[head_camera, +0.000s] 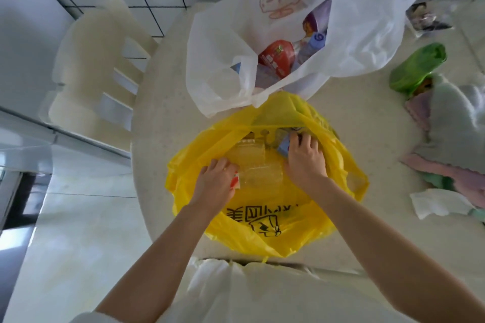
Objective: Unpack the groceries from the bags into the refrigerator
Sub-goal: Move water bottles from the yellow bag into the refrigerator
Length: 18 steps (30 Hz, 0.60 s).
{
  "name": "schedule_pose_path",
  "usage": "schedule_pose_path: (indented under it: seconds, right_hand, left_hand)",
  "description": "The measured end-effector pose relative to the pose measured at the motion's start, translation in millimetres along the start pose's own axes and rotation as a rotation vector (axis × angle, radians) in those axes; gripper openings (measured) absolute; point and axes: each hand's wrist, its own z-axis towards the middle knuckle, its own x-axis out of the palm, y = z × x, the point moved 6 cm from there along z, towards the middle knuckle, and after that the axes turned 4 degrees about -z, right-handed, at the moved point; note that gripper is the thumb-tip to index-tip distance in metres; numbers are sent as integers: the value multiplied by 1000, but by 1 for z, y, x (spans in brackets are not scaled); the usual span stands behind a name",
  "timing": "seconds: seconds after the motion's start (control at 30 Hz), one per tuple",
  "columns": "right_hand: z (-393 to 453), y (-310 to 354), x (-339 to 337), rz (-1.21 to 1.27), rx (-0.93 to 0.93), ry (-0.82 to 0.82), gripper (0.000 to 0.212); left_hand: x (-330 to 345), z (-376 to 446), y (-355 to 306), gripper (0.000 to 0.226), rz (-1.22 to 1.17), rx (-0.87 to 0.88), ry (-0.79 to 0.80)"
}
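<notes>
While hands (259,165) delve — yellow bag (262,231) gapes.

Glossy thin plastic yellow bag (265,233); matt speckled table (162,123).

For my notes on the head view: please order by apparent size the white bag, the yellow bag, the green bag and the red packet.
1-2. white bag and yellow bag: look alike, yellow is nearer, so unsure.
3. green bag.
4. red packet, partly hidden.
</notes>
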Motion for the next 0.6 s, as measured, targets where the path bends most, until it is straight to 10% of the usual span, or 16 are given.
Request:
schedule_pose_path:
  seconds: [0.6]
  right_hand:
    - [-53, -29, 23, -31, 73, 76, 73]
  left_hand:
    - [17, -6, -6, 50, 60, 34, 144]
